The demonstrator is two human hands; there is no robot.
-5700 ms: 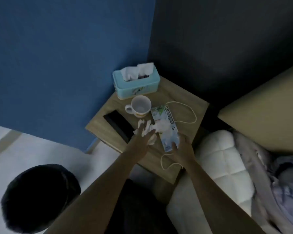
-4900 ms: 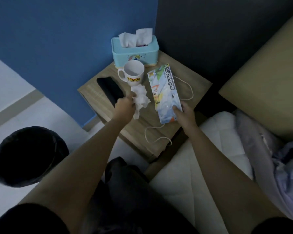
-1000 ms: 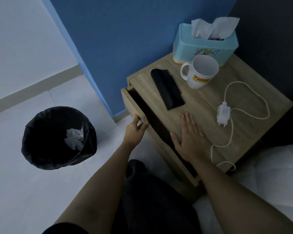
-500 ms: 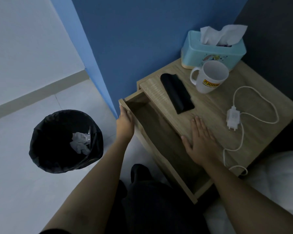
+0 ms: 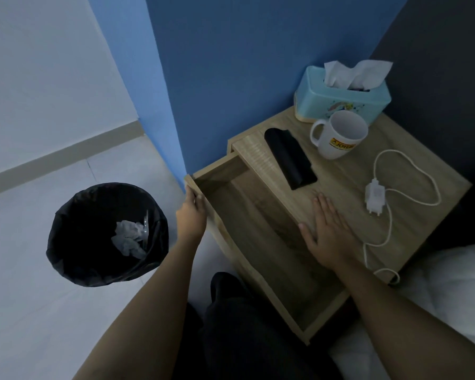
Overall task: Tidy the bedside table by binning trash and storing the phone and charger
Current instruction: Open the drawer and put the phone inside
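On the wooden worktop (image 5: 412, 171) beside the bed, the phone (image 5: 290, 158) lies flat and dark, near the front edge and just left of the mug (image 5: 337, 134). To its right, well apart from it, the white charger (image 5: 374, 196) rests with its prongs toward the front edge, and its cable (image 5: 433, 185) loops away to the right and then trails down past the worktop's near corner. Behind the mug, touching the blue wall's corner, stands a pale blue tissue box (image 5: 340, 98) with white tissues sticking out of the top.

Below the worktop the drawer (image 5: 261, 242) is pulled far out, and its wooden bottom shows bare. The left hand (image 5: 191, 216) is closed on the drawer's front panel at its far left corner, fingers curled over the top edge. The right hand (image 5: 327, 234) lies flat and released, palm down on the worktop's front edge, fingers spread and pointing toward the phone without touching it; the charger sits just to its right.

On the pale floor to the left, apart from the drawer, a round bin (image 5: 74, 242) lined with a black bag holds crumpled white tissue (image 5: 128, 237) and a bit of clear wrapping. White bedding (image 5: 450, 286) fills the lower right corner.
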